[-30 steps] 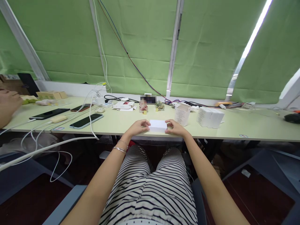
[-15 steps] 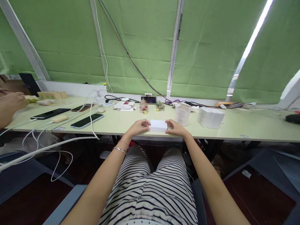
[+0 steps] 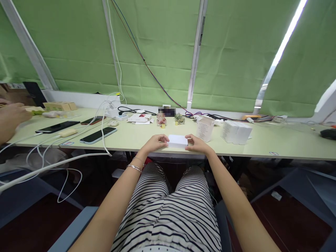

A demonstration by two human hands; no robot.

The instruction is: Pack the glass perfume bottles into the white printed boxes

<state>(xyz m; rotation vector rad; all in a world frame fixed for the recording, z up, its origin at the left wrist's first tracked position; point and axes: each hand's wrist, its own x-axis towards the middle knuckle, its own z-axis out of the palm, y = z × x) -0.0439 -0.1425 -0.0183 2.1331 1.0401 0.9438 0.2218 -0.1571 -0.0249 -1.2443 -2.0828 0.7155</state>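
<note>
A small white box lies on the pale green table near its front edge, right in front of me. My left hand grips the box's left end with curled fingers. My right hand grips its right end the same way. Two bracelets sit on my left wrist. Just right of my right hand stands an open white carton.
More white boxes sit at the right. Three phones and white charging cables cover the left side. Small jars and papers lie behind. Another person's hand rests at the far left. A dark mouse is far right.
Both of my hands stay on the white box with almost no movement. The other person's hand at the far left has shifted slightly toward the table.
</note>
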